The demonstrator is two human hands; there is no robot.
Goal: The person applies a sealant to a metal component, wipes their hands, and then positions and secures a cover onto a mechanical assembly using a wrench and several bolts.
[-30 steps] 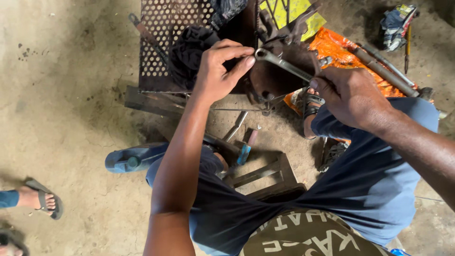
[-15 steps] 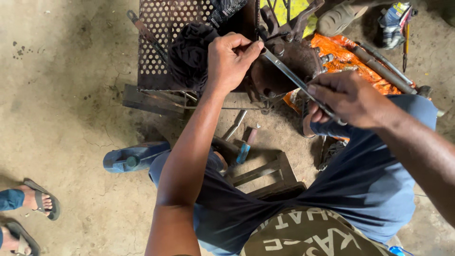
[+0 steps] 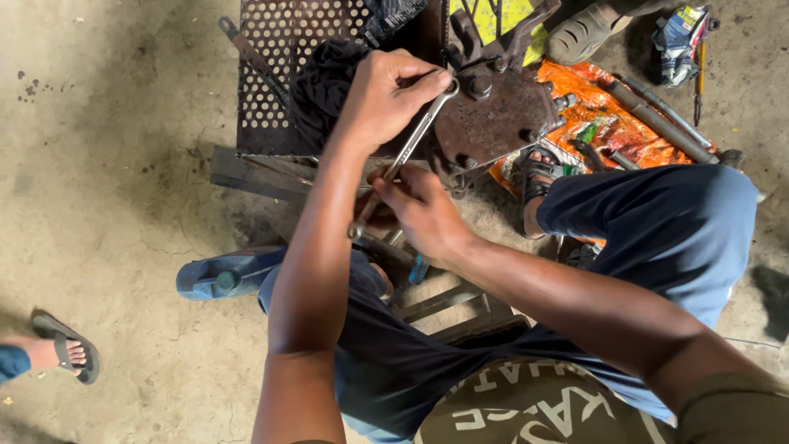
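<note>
**Spanner set on rusted casting at floor-level workshop**

Hands meet on a long, bright steel spanner point(image 3: 401, 160) that runs diagonally from a bolt on a rusty brown cast-metal part point(image 3: 501, 115) down toward the person's lap. The left hand point(image 3: 386, 94) is closed around the spanner's upper end, thumb and fingers pinching the head where it sits against the casting. The right hand point(image 3: 423, 215) is wrapped around the lower shaft, near the ring at its free end. The casting rests against a dark perforated metal plate point(image 3: 271, 74), with a black rag point(image 3: 325, 78) bunched beside it and an orange plastic sheet point(image 3: 612, 123) strewn with rods and small tools to the right. The person sits low on the concrete floor point(image 3: 107, 164), dark blue trousers drawn up; another person's sandalled foot point(image 3: 66, 353) shows at lower left. The spanner looks stiff, narrow and likely greasy, so a full fist near the far end should give the surest purchase; the casting looks heavy and rough-edged.
</note>
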